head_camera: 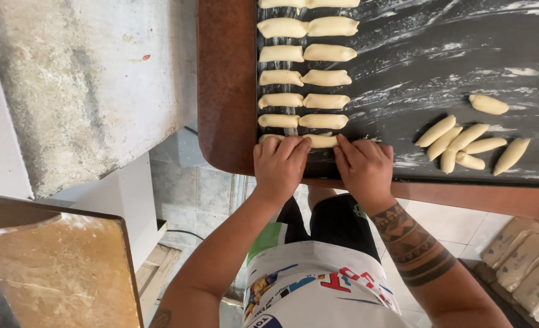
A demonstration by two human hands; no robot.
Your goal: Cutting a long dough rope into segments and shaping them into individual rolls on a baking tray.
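Left hand (280, 165) and right hand (363, 167), fingers curled, press down on two dough rolls (322, 141) at the floured black worktop's (439, 54) near edge.

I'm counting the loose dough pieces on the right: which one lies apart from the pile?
The dough piece farthest up the dark floured board, lying alone above the cluster of loose pieces, which touch or overlap each other.

Soft even daylight, faint shadows, sharp focus, slight edge distortion
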